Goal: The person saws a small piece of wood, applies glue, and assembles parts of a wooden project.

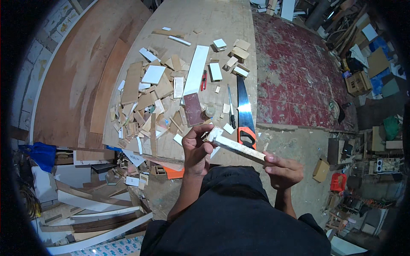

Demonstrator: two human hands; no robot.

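Note:
Over the front edge of the plywood table, a narrow pale wooden strip (240, 148) slants down to the right, with a small white, rough-looking piece (213, 133) at its left end. My left hand (197, 151) grips that left end, fingers curled round it. My right hand (283, 170) is closed on the strip's right end. Just behind the strip lie a handsaw (244, 110) with an orange and black handle and a long thin file-like tool (231, 104). Beyond them are a maroon board (193, 109) and a red utility knife (203, 80).
The plywood table (188, 17) carries many wood offcuts (164, 87) on its left half. Large sheets (72, 72) lean at the left, above piled boards (94, 217). To the right are red floor tiles (299, 77), cardboard boxes (358, 83) and a red crate (338, 181).

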